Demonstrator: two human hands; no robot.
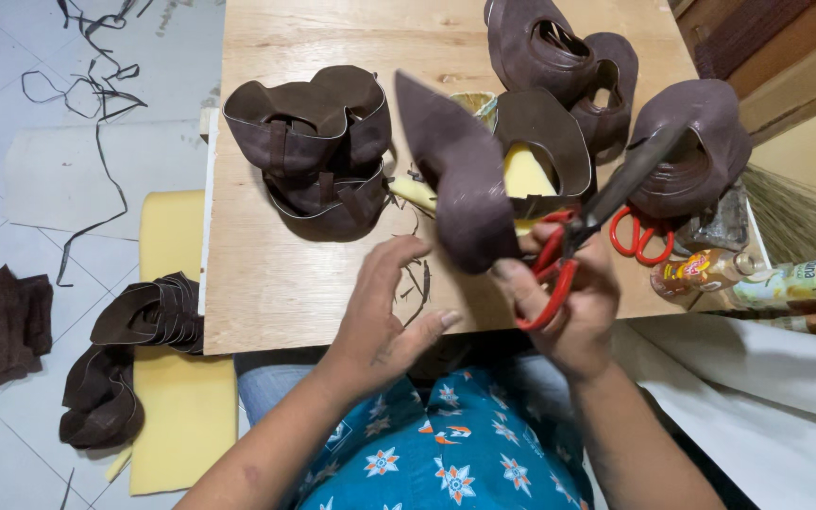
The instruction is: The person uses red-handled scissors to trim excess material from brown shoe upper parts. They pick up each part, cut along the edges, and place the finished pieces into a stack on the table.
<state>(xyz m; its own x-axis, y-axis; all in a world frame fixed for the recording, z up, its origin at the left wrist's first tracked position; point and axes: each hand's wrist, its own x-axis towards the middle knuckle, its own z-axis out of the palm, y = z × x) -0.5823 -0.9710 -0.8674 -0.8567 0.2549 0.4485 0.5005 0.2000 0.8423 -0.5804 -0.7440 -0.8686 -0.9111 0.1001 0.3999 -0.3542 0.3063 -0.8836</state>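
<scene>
Mid-trim, I judge: right hand (573, 307) fingers clamped on red-handled scissors (578, 236) w/ brown suede shoe upper (460, 175) above counter (276, 283), left hand (384, 312) fingers apart; stacks of uppers (318, 146) look done.

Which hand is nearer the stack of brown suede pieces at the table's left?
Left. The left hand hovers open just right of and below the stack of brown suede pieces; the right hand, gripping red-handled scissors, is farther right.

leather stack (318, 151) lies on the table (266, 274), left of the scissors (578, 236).
</scene>
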